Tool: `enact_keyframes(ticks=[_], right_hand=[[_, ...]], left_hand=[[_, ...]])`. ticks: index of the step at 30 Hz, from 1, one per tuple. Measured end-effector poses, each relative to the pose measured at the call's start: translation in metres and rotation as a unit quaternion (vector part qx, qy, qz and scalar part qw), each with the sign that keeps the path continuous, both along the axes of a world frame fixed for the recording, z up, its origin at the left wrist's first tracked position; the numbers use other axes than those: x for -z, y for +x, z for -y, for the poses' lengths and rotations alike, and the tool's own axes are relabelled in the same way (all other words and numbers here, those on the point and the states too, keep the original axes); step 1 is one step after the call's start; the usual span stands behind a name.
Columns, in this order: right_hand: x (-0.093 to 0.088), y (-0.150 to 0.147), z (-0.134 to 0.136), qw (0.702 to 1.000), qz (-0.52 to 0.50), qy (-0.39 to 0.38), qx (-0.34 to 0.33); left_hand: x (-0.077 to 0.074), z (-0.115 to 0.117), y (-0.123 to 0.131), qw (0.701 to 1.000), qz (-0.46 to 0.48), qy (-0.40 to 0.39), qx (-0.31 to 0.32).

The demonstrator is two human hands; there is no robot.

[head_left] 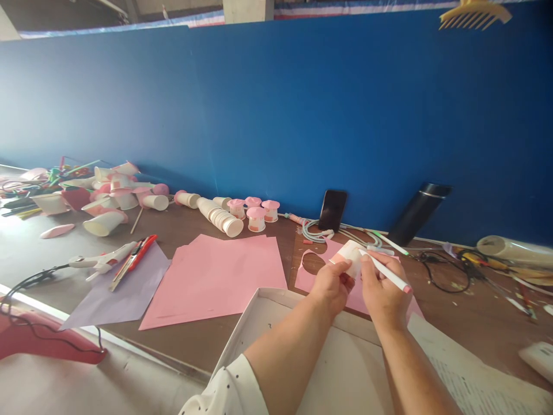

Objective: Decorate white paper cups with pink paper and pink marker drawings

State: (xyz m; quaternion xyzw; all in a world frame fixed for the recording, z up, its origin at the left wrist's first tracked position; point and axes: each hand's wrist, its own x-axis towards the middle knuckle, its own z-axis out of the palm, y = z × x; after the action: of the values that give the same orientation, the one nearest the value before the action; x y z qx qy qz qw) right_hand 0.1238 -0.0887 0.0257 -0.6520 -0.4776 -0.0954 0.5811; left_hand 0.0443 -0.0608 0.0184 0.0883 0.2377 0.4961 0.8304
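Note:
My left hand (334, 285) is closed around a small white paper cup (351, 253) that has a pink-orange patch on its side. In my right hand (382, 291) is a white marker pen (389, 270) with a pink end, its tip against or very close to the cup. Both hands are over a pink sheet (307, 280) with a round hole cut in it, just beyond the rim of a white box lid (276, 295). Several small cups with pink tops (256, 219) stand to the left, beside a stack of white paper cups (220, 218) lying on its side.
Pink sheets (220, 276) and a lilac sheet (116, 294) lie to the left, with a red utility knife (133, 260) and a glue gun (103, 257). A phone (332, 210) and black bottle (419, 213) lean against the blue partition (276, 115). Cables lie at right.

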Motion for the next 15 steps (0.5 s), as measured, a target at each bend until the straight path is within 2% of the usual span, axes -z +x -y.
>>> enact_keyframes(ticks=[15], right_hand=[[-0.0021, -0.0014, 0.0003, 1.0, -0.003, 0.004, 0.002]], left_hand=[[0.002, -0.0014, 0.001, 1.0, 0.012, 0.0, -0.003]])
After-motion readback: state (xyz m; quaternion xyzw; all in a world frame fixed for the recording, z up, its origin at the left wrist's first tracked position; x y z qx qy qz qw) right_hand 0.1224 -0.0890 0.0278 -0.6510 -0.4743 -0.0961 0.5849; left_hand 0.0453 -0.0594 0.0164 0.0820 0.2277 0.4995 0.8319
